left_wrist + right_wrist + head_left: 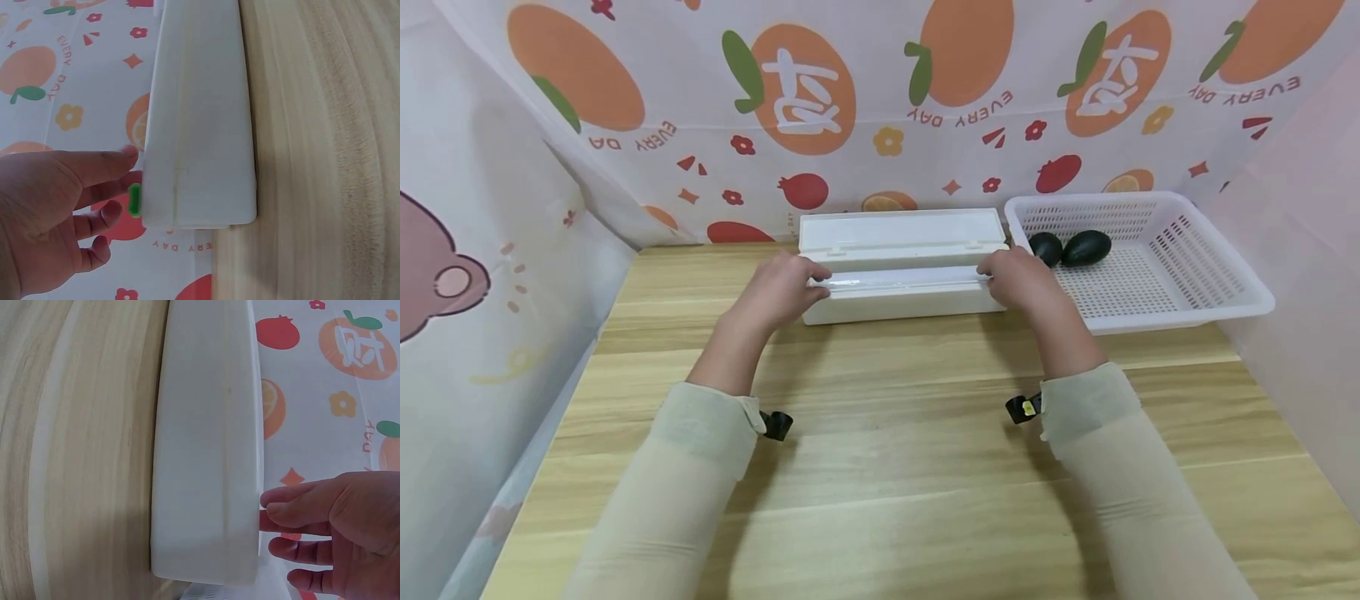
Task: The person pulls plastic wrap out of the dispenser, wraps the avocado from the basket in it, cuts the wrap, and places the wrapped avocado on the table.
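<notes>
I have both arms stretched forward over the wooden table (887,467), with my hands at the two ends of a long white box (902,305). The box sits near the back of the table, in front of the fruit-printed cloth (887,179), and its lid (902,232) is raised along the far side. A glossy white strip (910,277) runs lengthwise inside the box, between my hands. My left hand (775,287) is at the left end, thumb and forefinger a little apart and the other fingers loosely bent; a small green piece (135,200) shows right at my fingertips, by the box's edge. My right hand (1022,279) is at the right end, thumb and forefinger tips close together at the far edge, the other fingers half curled. I cannot tell whether either hand has hold of the strip, because the box wall hides what lies at my fingertips. Just beyond my right hand stands a white basket (1180,319), with two dark green oval fruits (1087,248) side by side in its left part. Pale sleeves (655,492) cover my forearms, and a small black camera (777,426) pokes out at each wrist.
</notes>
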Motion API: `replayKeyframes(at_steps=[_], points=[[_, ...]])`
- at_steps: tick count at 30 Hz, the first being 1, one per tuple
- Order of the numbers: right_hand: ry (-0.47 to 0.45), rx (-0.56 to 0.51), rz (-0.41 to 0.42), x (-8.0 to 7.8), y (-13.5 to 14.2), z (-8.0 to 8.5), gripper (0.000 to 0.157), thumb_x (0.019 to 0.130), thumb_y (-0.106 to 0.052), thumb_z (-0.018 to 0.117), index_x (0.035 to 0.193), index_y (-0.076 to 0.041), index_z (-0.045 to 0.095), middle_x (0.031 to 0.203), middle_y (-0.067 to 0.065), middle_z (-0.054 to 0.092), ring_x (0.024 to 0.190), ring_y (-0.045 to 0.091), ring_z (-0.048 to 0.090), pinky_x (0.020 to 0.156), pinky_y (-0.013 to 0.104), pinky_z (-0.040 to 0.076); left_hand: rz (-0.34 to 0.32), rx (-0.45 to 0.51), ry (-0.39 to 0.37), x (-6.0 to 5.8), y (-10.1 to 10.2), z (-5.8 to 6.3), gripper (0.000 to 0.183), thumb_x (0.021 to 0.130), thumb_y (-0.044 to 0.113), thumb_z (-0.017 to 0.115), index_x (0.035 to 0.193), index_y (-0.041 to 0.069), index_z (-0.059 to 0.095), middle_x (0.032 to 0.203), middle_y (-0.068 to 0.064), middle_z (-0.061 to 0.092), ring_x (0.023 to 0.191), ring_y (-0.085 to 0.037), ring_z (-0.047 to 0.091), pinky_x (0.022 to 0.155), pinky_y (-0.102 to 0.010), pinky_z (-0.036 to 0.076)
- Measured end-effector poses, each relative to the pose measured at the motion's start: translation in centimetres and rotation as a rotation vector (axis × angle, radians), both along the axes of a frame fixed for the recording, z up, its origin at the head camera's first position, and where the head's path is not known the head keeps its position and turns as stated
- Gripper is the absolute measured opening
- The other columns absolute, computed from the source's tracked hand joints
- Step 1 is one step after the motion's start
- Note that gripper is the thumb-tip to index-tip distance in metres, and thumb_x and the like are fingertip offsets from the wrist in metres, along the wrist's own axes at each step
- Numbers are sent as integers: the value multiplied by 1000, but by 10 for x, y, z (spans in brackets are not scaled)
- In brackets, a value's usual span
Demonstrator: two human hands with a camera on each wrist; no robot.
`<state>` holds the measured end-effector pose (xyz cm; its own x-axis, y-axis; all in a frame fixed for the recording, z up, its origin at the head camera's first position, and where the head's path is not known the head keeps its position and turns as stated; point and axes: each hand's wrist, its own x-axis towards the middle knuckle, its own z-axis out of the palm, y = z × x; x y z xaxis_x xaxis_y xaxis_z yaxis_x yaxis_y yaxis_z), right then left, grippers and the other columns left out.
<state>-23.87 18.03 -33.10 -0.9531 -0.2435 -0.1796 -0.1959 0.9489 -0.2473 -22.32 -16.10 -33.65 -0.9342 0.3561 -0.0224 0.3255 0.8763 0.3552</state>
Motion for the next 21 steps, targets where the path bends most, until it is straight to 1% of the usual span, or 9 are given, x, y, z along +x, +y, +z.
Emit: replayKeyframes(at_steps=[2,6,9,12,17,21], points=[[6,11,2,0,-1,-2,33,97,-8,56,128,-6,65,127,19,62,105,34,54,95,50,48,-1,-2,2,-1,0,-2,26,91,15,71,115,7,73,112,-12,72,109,-32,60,98,-51,44],[14,29,-3,-2,-2,-4,28,97,-7,54,120,-6,70,119,19,65,98,33,54,88,46,49,3,-2,8,-3,-1,-6,18,93,14,68,108,7,75,107,-11,73,106,-31,63,99,-52,43],[18,30,-9,-5,-3,-6,26,97,-6,52,113,-6,72,113,18,66,95,33,54,83,44,48,7,1,15,-3,-2,-8,14,94,14,67,102,8,76,100,-10,73,99,-29,63,96,-51,43],[21,24,-17,-7,-2,-8,25,97,-6,52,111,-5,73,113,17,67,96,32,54,85,44,48,9,2,24,-4,-1,-10,12,94,14,65,97,9,76,94,-8,72,92,-26,61,92,-50,44],[25,13,-19,-11,-2,-10,25,98,-7,51,111,-5,72,115,18,66,99,32,55,90,47,48,17,2,16,-6,0,-12,14,96,15,63,98,8,75,93,-8,70,89,-25,58,89,-46,45],[42,5,-2,-14,-3,-11,27,97,-7,52,117,-4,70,121,19,65,104,33,56,98,49,47,37,8,-24,-7,2,-12,20,96,20,63,108,9,74,97,-9,69,90,-26,56,87,-43,46]])
